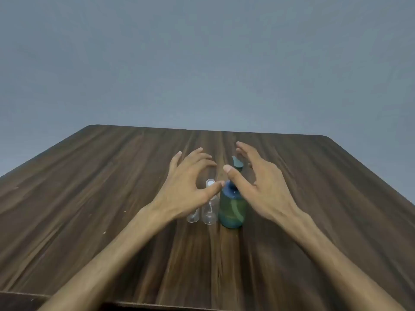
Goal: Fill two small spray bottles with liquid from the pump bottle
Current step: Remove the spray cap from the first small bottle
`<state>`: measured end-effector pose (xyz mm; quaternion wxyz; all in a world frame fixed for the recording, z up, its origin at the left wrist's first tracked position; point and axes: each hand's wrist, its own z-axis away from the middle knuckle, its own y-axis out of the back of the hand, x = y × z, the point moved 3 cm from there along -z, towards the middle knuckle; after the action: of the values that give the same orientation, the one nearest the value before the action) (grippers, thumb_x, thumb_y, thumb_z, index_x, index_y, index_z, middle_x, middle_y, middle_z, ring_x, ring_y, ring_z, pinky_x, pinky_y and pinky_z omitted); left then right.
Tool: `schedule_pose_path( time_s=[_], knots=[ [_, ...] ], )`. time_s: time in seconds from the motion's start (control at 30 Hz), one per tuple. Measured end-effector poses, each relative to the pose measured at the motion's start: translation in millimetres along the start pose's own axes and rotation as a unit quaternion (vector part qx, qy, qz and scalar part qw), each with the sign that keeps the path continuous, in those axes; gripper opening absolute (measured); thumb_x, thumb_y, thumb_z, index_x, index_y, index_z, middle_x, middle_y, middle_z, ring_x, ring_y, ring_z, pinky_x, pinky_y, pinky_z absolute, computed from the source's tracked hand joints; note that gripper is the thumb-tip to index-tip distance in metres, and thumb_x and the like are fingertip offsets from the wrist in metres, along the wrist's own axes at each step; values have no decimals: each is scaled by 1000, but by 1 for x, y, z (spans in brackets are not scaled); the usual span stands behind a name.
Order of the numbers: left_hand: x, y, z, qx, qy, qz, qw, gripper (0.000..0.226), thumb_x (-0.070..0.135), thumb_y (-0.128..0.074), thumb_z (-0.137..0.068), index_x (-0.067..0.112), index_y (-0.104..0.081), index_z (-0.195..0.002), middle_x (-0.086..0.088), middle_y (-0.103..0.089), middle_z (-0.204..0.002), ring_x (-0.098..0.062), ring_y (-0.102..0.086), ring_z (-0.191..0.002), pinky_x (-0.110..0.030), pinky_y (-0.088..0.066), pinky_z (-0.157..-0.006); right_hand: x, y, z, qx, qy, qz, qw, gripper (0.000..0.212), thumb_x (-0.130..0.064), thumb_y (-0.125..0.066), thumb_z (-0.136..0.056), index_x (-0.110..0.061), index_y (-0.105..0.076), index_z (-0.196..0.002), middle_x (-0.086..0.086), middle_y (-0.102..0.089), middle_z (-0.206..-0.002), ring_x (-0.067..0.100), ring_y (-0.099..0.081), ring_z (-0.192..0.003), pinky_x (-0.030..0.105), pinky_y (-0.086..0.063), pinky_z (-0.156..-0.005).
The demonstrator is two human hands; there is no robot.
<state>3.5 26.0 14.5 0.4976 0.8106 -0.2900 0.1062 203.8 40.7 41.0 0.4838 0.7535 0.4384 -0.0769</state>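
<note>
Both hands point(190, 187) point(262, 187) spread, gripless; clear cylindrical bottles point(210, 212), seemingly plastic.

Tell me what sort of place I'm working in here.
Probably a plain indoor room with a work table, not a kitchen or lab: a dark wood-grain table, a bare grey wall behind it, and only the bottles on the table.

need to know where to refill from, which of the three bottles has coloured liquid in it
The green pump bottle, rightmost with a blue pump; the two small spray bottles are clear.
</note>
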Motion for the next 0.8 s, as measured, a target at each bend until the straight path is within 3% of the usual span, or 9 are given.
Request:
schedule_pose_path(
  time_s=[0.1, 0.23, 0.37, 0.47, 0.57, 0.7, 0.8],
  knots=[
    [-3, -3, 6, 4, 2, -34, 999, 77, 77, -41, -83, 28, -75, -132, 11, -58, -159, -4, -27, -164, -48, 5, -137, 9, -7, 6, 2, -32, -25, 999, 94, -75, -65, -84, -31, -39, -163, -8, -58, -157, 13, -59, -137, 35, -51, -114],
    [-6, -6, 8, -9, 6, -50, 999, 61, 67, -58, -80, 26, -80, -119, 9, -57, -159, -7, -26, -165, -49, 9, -136, 23, -27, 20, -40, -76, -46, 995, 96, -64, -86, -80, -29, -42, -158, -12, -66, -136, 14, -67, -123, 33, -53, -109],
    [-11, -6, 8, -18, 14, -38, 999, 48, 59, -64, -82, 26, -82, -112, 11, -58, -156, -5, -26, -164, -48, 8, -136, 33, -35, 29, -30, -79, -48, 995, 89, -55, -91, -77, -26, -49, -150, -20, -64, -125, 3, -63, -112, 29, -54, -106],
    [-15, -7, 8, -23, 13, -36, 999, 45, 60, -67, -84, 27, -83, -109, 13, -63, -150, -5, -32, -161, -50, 5, -137, 38, -38, 30, -25, -70, -64, 995, 72, -48, -93, -77, -29, -58, -137, -22, -68, -121, 0, -67, -109, 29, -58, -103],
    [-19, -9, 7, -26, 12, -26, 999, 43, 60, -69, -84, 27, -85, -106, 15, -66, -143, -3, -37, -157, -46, 3, -136, 41, -37, 29, -27, -53, -76, 995, 58, -47, -92, -77, -35, -61, -124, -25, -70, -110, -6, -66, -107, 21, -58, -94],
    [-20, -10, 4, -29, -3, -10, 1000, 42, 63, -70, -82, 28, -85, -100, 21, -66, -135, 9, -37, -147, -42, 1, -136, 42, -35, 27, -32, -32, -75, 996, 57, -51, -92, -77, -41, -60, -122, -31, -68, -107, -9, -64, -108, 7, -51, -87],
    [-23, -10, -1, -35, -25, 1, 999, 40, 64, -69, -81, 29, -84, -95, 23, -66, -131, 15, -36, -142, -38, 2, -136, 42, -32, 24, -40, -23, -67, 997, 57, -54, -91, -76, -41, -60, -123, -31, -67, -106, -10, -64, -108, 4, -49, -87]
  ],
)
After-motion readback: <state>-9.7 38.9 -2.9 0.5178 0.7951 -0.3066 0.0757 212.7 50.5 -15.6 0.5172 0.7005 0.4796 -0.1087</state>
